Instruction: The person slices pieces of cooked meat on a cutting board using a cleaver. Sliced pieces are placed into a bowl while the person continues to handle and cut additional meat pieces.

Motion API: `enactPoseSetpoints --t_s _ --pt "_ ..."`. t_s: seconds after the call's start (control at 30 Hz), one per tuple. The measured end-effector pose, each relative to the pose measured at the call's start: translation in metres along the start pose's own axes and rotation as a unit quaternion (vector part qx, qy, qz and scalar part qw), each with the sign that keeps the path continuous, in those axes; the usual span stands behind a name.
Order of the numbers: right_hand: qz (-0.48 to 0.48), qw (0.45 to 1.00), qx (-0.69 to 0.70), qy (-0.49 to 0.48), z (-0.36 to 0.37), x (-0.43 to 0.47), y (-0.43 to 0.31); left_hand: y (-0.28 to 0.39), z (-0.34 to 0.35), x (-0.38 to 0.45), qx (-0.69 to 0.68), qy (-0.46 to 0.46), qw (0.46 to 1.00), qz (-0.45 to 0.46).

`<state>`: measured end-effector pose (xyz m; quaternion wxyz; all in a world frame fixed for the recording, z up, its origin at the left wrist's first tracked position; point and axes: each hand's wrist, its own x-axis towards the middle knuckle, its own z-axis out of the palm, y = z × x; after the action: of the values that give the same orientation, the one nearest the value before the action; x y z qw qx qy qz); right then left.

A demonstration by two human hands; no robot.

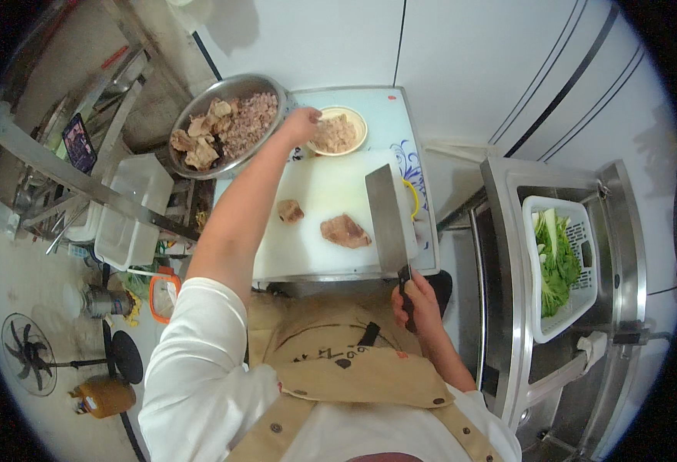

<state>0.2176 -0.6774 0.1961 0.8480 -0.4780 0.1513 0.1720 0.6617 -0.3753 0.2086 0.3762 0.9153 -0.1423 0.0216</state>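
My right hand (417, 300) grips the black handle of a cleaver (386, 216), whose broad blade lies over the right part of the white cutting board (309, 254). A larger piece of cooked meat (345, 231) rests left of the blade, and a smaller meat piece (290, 211) farther left. My left hand (302, 125) reaches to the left rim of a round cream bowl (364, 128) of pale meat pieces; whether it grips the rim or some meat is unclear. Beside it, a large steel basin (229, 86) contains diced meat (250, 124) and bigger chunks (203, 153).
A steel sink (506, 231) at the right holds a white plastic basket (564, 332) with leafy greens (559, 265). At the left are a metal rack (84, 183), a phone (78, 143), a clear plastic container (125, 231), a fan (28, 354) and a gas cylinder (106, 398).
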Motion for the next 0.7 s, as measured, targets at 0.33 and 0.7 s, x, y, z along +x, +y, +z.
enactPoseSetpoints --t_s 0.33,0.7 --pt "-0.030 0.999 -0.015 -0.033 -0.002 0.007 0.016 0.000 -0.042 -0.102 -0.267 -0.048 0.959 -0.086" --pt "-0.046 0.997 -0.062 -0.023 0.015 -0.018 0.024 -0.029 0.002 -0.239 0.026 -0.051 0.998 0.036"
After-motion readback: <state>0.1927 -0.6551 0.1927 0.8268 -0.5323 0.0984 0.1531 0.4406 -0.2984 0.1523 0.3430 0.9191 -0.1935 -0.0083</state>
